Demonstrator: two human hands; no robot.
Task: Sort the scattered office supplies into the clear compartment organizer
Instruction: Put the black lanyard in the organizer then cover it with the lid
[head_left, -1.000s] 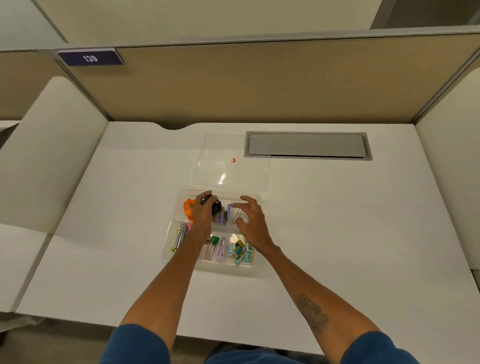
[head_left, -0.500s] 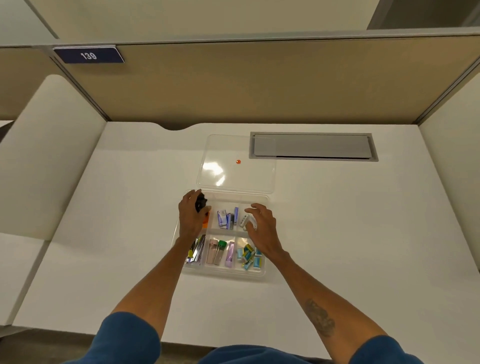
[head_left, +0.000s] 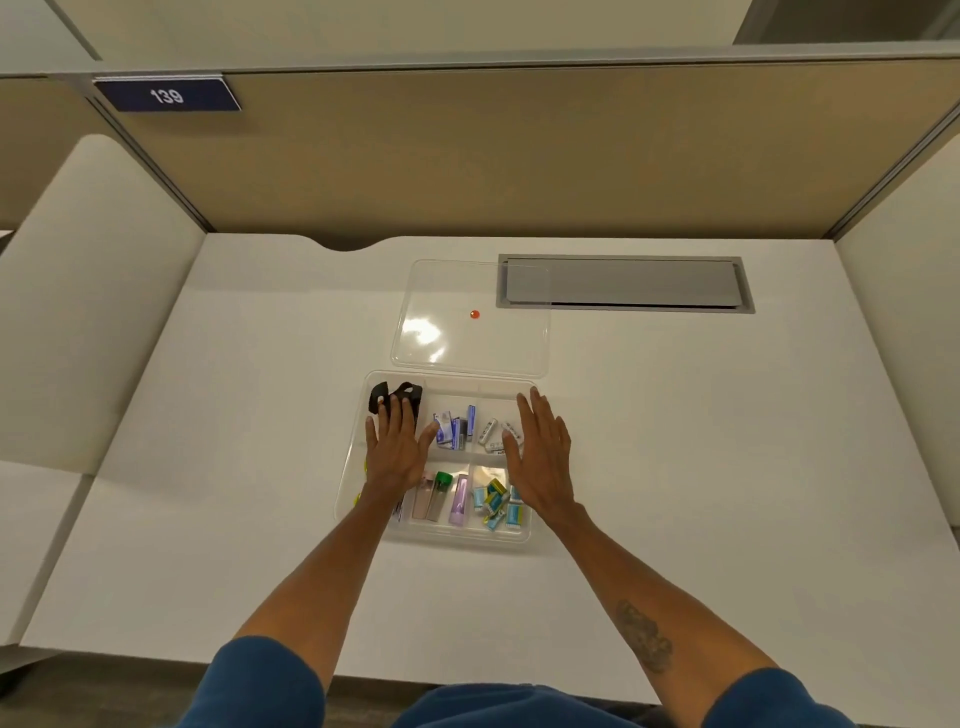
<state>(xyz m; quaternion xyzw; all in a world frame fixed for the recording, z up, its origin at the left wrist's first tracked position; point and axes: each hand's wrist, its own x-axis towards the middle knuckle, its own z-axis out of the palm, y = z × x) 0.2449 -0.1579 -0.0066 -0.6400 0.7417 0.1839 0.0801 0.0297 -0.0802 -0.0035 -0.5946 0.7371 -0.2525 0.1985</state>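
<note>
White desk (head_left: 675, 441): left hand (head_left: 395, 449) and right hand (head_left: 540, 460) lay flat, empty, over the organizer (head_left: 447, 535); clips (head_left: 378, 397) likely needed gentle, even pressing.

A white table (head_left: 727, 467) with a shallow notch in its far edge carries a clear compartment organizer (head_left: 457, 538) near its middle. Just behind the organizer, against its far rim, a clear lid (head_left: 467, 348) lies flat. Behind and to the right of the organizer, a grey hatch (head_left: 623, 283) sits flush in the tabletop, its left end under the lid.
</note>
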